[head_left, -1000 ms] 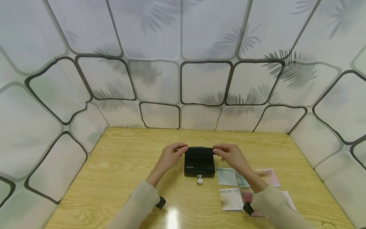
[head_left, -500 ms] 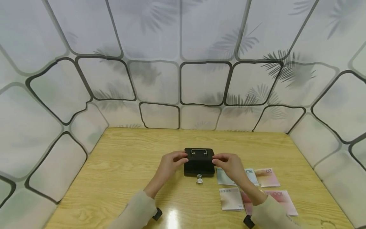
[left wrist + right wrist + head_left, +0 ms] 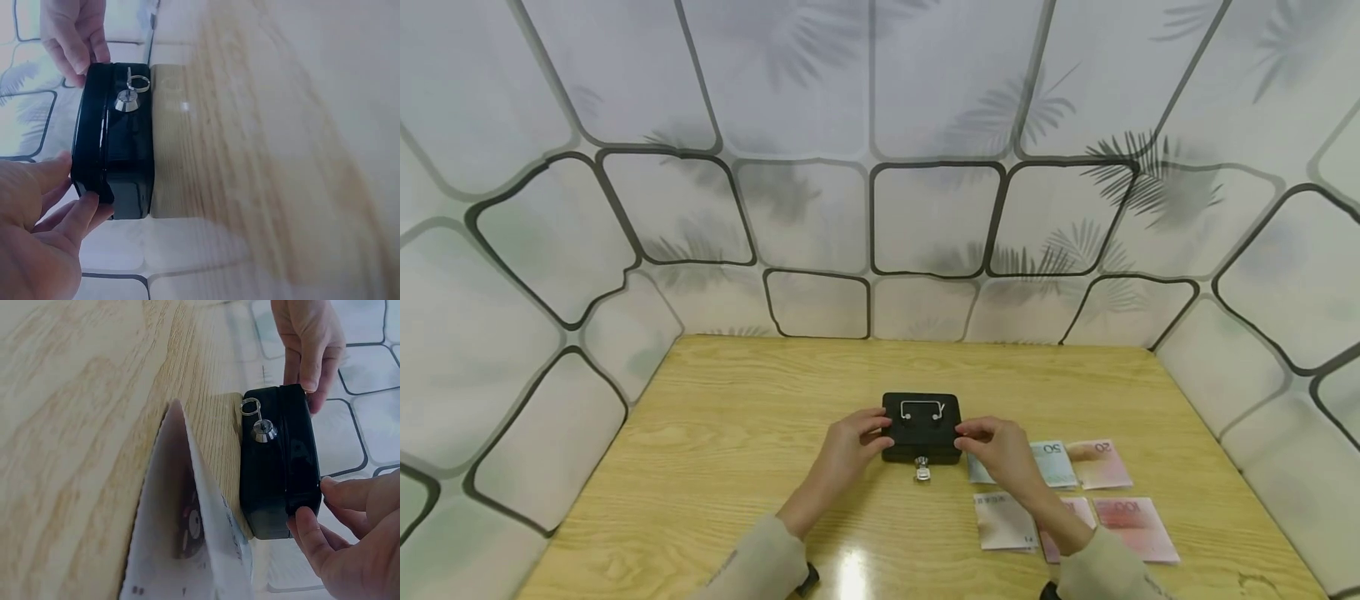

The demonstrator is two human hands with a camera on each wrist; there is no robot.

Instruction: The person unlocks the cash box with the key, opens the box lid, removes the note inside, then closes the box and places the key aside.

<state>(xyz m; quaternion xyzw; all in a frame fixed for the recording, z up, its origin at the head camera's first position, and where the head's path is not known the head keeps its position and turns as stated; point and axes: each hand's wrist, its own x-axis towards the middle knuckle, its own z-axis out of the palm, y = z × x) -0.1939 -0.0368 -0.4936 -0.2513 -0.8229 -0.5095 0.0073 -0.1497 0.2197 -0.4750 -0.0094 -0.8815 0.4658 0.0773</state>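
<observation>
A small black cash box (image 3: 921,429) stands on the wooden table in the head view, its lid down or nearly down and a wire handle lying on top. A key with a ring (image 3: 137,84) sits in the silver lock (image 3: 127,100) on its front. My left hand (image 3: 844,450) pinches the lid's left edge, thumb on top and fingers against the side. At the opposite edge my right hand (image 3: 1003,450) pinches the lid the same way, as the right wrist view also shows. A thin seam runs between lid and base.
Several banknotes lie right of the box in two rows, among them a green 50 note (image 3: 1054,463), a 20 note (image 3: 1101,463), a red 100 note (image 3: 1137,528) and a pale note (image 3: 1004,521). In the right wrist view a folded note (image 3: 181,512) rises near the box.
The lid was raised a second ago and has swung down toward me, so its top handle now shows. Both hands have come lower and nearer with its edges.
</observation>
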